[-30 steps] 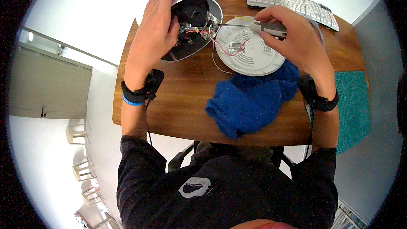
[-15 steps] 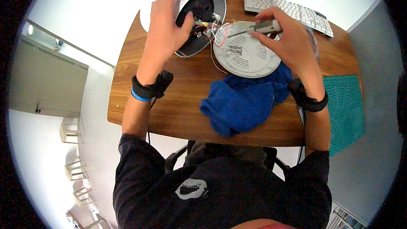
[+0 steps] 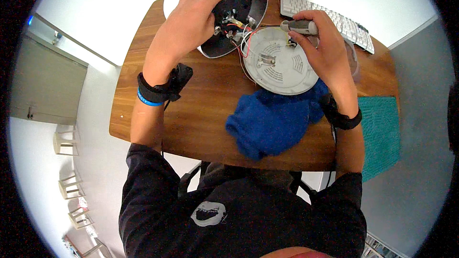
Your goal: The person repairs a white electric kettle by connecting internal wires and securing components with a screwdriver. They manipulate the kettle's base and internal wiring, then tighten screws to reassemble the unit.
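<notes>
My left hand (image 3: 184,31) grips the rim of a white cylindrical housing (image 3: 241,1). Its fingers reach over the outside and the thumb is at the opening. The housing lies tilted on its side, its black inside facing me with metal clips and loose wiring. Red and white wires (image 3: 245,42) run from it to a round off-white base plate (image 3: 282,67) with vent slots and a metal bracket. Above the plate's far right part, my right hand (image 3: 327,50) holds a screwdriver (image 3: 300,27) by its grey-and-white handle; I cannot make out its blade.
A crumpled blue cloth (image 3: 272,122) lies just in front of the plate on the wooden table (image 3: 205,114). Behind is a white keyboard (image 3: 330,16) near the wall. A green cutting mat (image 3: 380,134) sits at the right, and a clear rounded item (image 3: 353,59) is beside my right hand.
The left hand has spread further across the housing, which has tipped and shifted slightly. The screwdriver's blade, earlier visible pointing left over the plate, no longer shows. My view has shifted a little.
</notes>
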Available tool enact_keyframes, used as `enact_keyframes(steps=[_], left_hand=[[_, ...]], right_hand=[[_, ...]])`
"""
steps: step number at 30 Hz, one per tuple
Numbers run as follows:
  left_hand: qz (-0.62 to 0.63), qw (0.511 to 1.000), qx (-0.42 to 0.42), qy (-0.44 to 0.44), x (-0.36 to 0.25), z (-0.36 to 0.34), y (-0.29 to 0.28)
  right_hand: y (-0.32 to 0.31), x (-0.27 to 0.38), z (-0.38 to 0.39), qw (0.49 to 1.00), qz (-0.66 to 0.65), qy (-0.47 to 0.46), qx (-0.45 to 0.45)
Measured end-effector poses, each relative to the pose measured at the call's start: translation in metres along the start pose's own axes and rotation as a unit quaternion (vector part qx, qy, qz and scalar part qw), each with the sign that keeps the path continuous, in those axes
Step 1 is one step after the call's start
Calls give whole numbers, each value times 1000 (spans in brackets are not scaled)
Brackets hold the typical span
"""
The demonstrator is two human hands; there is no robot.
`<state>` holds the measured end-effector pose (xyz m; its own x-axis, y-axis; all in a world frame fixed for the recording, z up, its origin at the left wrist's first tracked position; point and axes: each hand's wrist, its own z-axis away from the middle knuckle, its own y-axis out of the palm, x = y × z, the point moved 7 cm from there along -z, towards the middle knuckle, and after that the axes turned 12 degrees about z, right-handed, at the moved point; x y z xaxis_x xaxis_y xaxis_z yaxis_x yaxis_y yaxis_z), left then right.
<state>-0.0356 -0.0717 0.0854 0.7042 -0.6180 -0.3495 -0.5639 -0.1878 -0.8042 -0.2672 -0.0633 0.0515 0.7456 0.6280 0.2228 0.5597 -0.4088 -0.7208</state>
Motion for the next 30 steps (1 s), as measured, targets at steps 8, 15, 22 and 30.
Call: enact_keyframes(steps=[8,15,22,30], left_hand=[[-68,997,26,16,13,-24,9],[-162,983,82,-25,15,-28,16],[-255,965,66,-9,0,-29,20],[-182,982,43,-4,2,-33,26]], right_hand=[[30,5,-43,997,-28,-52,55],[49,3,-65,991,1,-30,129],[53,-4,-71,989,-11,-44,137],[46,-11,-72,987,-41,-73,138]])
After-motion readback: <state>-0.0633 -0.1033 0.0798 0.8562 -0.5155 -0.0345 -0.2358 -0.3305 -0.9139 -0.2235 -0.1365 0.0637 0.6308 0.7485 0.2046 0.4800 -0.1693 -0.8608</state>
